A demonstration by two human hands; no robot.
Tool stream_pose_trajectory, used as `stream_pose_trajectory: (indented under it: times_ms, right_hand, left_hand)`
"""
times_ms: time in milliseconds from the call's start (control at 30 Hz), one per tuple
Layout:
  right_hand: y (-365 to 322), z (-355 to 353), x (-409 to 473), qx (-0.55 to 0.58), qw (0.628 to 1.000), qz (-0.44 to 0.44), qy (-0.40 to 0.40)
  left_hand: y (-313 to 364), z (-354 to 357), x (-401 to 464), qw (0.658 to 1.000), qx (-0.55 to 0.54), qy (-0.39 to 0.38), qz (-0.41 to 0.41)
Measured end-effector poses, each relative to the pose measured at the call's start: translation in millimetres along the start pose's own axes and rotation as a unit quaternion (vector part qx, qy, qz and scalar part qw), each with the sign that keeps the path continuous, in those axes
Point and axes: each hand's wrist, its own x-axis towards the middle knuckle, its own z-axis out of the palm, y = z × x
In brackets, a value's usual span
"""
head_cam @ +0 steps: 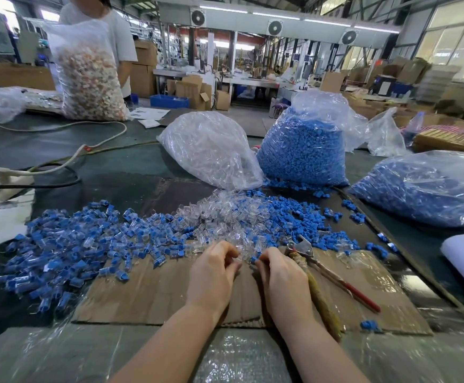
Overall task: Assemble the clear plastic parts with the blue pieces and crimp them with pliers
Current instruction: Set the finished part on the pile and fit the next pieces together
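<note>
My left hand curls its fingers round a clear plastic part at the near edge of the loose clear parts. My right hand pinches a small blue piece just right of it, fingertips nearly meeting those of my left hand. The pliers, with one red handle and one wrapped handle, lie on the cardboard against my right hand, not gripped. Loose blue pieces are heaped behind them. Assembled clear-and-blue parts spread out to the left.
Behind the piles stand a bag of clear parts and two bags of blue pieces. A white cable and a black hose cross the table at left. A person with a filled bag stands at the far left.
</note>
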Motion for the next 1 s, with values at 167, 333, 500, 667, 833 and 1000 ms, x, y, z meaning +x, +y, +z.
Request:
stream_pose_trajectory:
  times_ms: [167, 333, 500, 667, 833, 1000]
  right_hand:
    - [1.6, -0.7, -1.0, 0.027, 1.0, 0.004, 0.004]
    - [0.5, -5.4, -1.1, 0.068, 0.997, -0.004, 0.026]
    - [-1.1, -7.2, -1.7, 0.089, 0.996, 0.005, 0.02]
    - [-2.3, -7.3, -2.4, 0.089, 0.996, 0.006, 0.008]
    - [-3.2, -6.6, -3.4, 0.07, 0.998, -0.002, 0.002]
    - [-4.0, -8.1, -4.6, 0.083, 0.996, -0.003, 0.033]
  left_hand:
    - [0.1, -2.3, -0.5, 1.0, -0.012, 0.007, 0.021]
    - [-2.8, -3.5, 1.6, 0.993, -0.113, -0.016, -0.033]
    - [-6.6, -5.6, 2.9, 0.979, -0.191, -0.028, -0.068]
    - [-8.3, -5.0, 4.8, 0.966, -0.24, -0.034, -0.093]
    - [-7.7, -6.5, 4.2, 0.964, -0.249, -0.043, -0.083]
    - [-6.8, -6.6, 3.5, 0.962, -0.254, -0.048, -0.089]
